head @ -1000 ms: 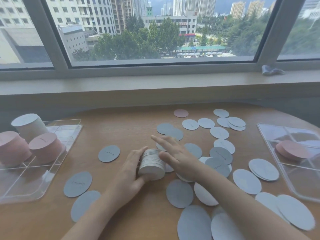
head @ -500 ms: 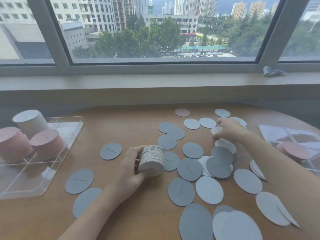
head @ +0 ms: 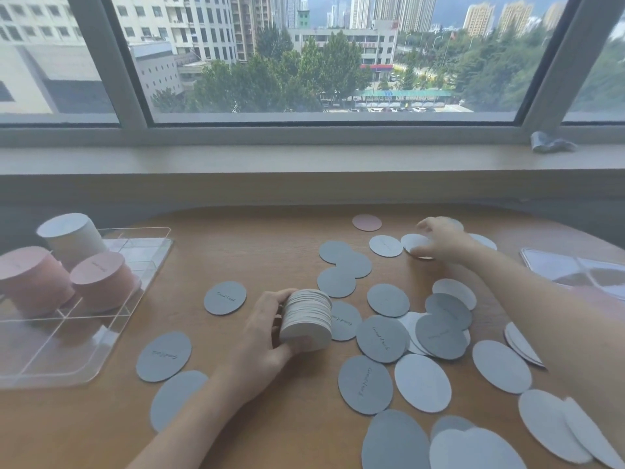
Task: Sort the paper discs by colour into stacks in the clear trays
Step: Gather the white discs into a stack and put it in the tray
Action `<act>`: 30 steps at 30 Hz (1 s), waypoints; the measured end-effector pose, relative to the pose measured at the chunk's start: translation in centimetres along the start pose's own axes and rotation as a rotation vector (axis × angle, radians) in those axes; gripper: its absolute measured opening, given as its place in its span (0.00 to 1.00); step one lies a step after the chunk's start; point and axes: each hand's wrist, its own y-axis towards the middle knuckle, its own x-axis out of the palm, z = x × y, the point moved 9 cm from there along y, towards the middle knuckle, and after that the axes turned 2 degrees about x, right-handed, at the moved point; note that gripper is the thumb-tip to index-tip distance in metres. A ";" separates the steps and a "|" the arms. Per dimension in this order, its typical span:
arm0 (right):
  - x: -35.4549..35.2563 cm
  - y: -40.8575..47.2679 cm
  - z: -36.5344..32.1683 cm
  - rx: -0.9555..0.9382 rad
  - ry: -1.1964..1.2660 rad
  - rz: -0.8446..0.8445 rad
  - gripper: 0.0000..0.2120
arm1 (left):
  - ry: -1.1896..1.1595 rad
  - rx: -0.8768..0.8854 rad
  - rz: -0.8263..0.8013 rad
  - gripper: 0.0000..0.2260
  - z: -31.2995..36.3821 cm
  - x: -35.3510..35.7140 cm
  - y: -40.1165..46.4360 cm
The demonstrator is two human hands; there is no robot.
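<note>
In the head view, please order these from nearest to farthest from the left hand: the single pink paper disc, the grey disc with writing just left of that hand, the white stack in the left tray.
From the left hand:
1. Grey paper disc with writing, just to its left.
2. Single pink paper disc, far side of table.
3. White stack of paper discs, back of left clear tray.

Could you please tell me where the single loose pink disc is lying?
The pink disc lies at the table's far edge, right of centre, left of the right hand.

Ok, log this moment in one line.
left hand: holds white disc stack | right hand: on pale discs, far side | left tray: three stacks
</note>
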 end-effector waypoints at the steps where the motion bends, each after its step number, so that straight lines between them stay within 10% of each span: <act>1: 0.3 0.4 -0.1 -0.003 -0.010 -0.037 0.31 | -0.005 0.000 -0.002 0.27 0.0 0.0 0.0; 30: 2.6 0.0 -7.0 -0.161 0.128 -0.059 0.24 | -0.039 0.006 0.007 0.27 -0.5 -0.2 0.4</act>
